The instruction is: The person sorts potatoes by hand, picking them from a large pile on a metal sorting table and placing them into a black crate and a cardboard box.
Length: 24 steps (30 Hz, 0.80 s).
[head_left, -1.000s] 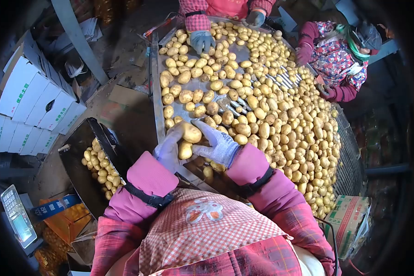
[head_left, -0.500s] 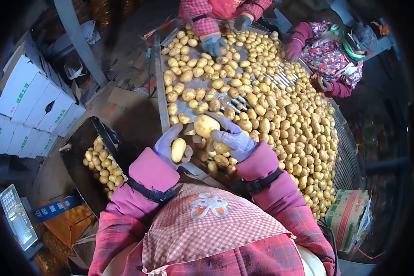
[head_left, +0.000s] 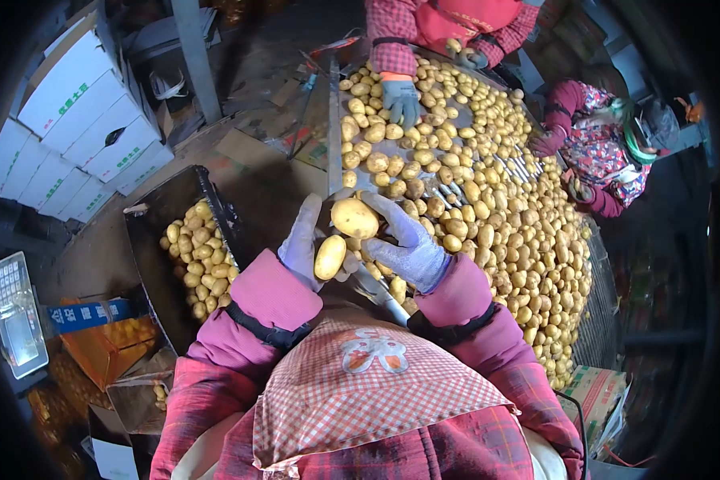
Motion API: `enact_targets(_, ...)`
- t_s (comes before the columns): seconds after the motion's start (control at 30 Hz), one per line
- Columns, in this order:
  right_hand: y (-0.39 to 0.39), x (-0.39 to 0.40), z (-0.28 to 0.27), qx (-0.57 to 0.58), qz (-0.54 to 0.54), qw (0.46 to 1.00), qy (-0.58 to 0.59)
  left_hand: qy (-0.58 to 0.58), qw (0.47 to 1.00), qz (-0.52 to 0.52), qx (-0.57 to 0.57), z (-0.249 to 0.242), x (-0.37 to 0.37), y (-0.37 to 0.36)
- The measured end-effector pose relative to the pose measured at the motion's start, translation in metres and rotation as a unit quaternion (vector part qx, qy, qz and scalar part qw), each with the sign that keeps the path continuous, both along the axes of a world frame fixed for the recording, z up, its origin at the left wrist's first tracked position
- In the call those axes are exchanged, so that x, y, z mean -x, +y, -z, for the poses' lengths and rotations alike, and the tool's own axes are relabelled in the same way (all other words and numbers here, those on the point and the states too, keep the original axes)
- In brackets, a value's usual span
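In the head view my left hand [head_left: 302,244], in a pale purple glove, is closed round a small oval potato [head_left: 330,258]. Close beside it, my right hand [head_left: 412,248], gloved alike, grips a larger yellow potato [head_left: 354,218] by its right side. The two potatoes are nearly touching, just past the near left edge of the sorting table [head_left: 336,144]. A broad heap of loose potatoes [head_left: 488,232] spreads over that table to the right of my hands. My left fingertips are partly hidden behind the potatoes.
A dark bin [head_left: 148,256] with potatoes stands to my left. Farther left are stacked white cartons [head_left: 88,112] and a scale [head_left: 18,312]. Two co-workers, one a gloved hand [head_left: 402,102], work across the table. A carton [head_left: 592,396] sits at lower right.
My view has turned left, so the table appears farther right. Both hands have drawn away from the heap with their potatoes. Another potato under my right hand no longer shows there.
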State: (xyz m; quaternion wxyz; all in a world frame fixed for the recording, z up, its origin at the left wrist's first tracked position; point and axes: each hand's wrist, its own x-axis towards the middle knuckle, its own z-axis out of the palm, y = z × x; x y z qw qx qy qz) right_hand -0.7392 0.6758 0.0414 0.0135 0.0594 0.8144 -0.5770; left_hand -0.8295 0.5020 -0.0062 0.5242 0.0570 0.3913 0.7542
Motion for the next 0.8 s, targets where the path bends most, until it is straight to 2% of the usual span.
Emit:
enact_targets(0.1,-0.008,0.008,-0.002,0.013,-0.034,0.999,0.028,-0.054,0.997,-0.057,-0.008,-0.025,0.002,-0.011)
enact_targets(0.17,-0.016,0.011,-0.012,0.074,-0.026,0.997,0.002,-0.138,0.983,-0.046,-0.11,-0.026,0.006,-0.022)
enact_targets(0.2,-0.022,0.012,-0.021,0.119,-0.005,0.992,-0.034,-0.135,0.984,-0.042,-0.113,-0.023,0.008,-0.029)
enact_targets(0.23,-0.017,0.012,-0.008,0.065,-0.007,0.998,-0.003,-0.136,0.983,-0.053,-0.11,-0.022,0.008,-0.036)
enact_targets(0.3,-0.004,0.011,0.01,0.044,-0.028,0.997,-0.051,-0.164,0.977,-0.108,-0.078,-0.022,0.009,-0.049)
enact_targets(0.33,-0.003,0.009,0.013,0.047,-0.038,0.997,-0.048,-0.206,0.965,-0.122,-0.111,-0.018,0.011,-0.056)
enact_targets(0.37,-0.008,0.006,0.01,0.085,-0.004,0.99,-0.109,-0.205,0.963,-0.134,-0.11,-0.005,0.013,-0.062)
enact_targets(0.43,-0.007,0.003,0.021,0.072,-0.028,0.991,-0.105,-0.158,0.965,-0.133,-0.159,0.018,0.015,-0.077)
enact_targets(0.5,-0.008,0.001,0.021,0.087,-0.032,0.988,-0.127,-0.18,0.958,-0.165,-0.153,0.024,0.012,-0.094)
enact_targets(0.57,-0.01,0.002,0.021,0.101,-0.03,0.983,-0.147,-0.107,0.969,-0.191,-0.116,0.038,0.012,-0.113)
enact_targets(0.63,-0.013,0.003,0.017,0.089,-0.037,0.984,-0.148,-0.107,0.966,-0.208,-0.111,0.045,0.009,-0.13)
enact_targets(0.73,-0.012,0.003,0.021,0.102,-0.04,0.978,-0.177,-0.09,0.943,-0.311,-0.077,0.053,0.007,-0.148)
enact_targets(0.8,-0.005,0.001,0.032,0.02,-0.087,0.99,-0.106,-0.052,0.921,-0.382,-0.052,0.066,0.015,-0.158)
